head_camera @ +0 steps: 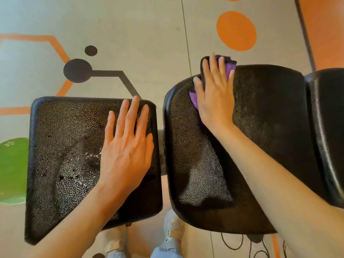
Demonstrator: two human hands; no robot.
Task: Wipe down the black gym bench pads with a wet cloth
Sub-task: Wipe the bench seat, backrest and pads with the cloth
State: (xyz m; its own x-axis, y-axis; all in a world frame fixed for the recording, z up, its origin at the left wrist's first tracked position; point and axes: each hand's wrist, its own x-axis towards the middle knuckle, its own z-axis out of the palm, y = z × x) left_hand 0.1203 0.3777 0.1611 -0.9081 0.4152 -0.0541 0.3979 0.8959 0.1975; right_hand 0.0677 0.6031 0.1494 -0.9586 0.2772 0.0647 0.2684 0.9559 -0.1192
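Two black textured bench pads lie below me. On the left pad [61, 146], which shows wet streaks and droplets, my left hand [128, 144] rests flat with fingers spread and nothing in it. My right hand [216, 97] presses a purple cloth [229, 69] flat against the far left corner of the right pad [264, 131]. The cloth sticks out beyond my fingertips and beside my thumb, and the rest of it is hidden under the palm. A shiny damp patch lies on the near part of the right pad.
A third black pad [327, 127] adjoins the right pad at the far right. A dark metal bar [162, 146] joins the two pads. The grey floor has orange and black markings, a green disc [12, 170] at the left, and black cables [242, 244] below. My shoes [173, 231] stand between the pads.
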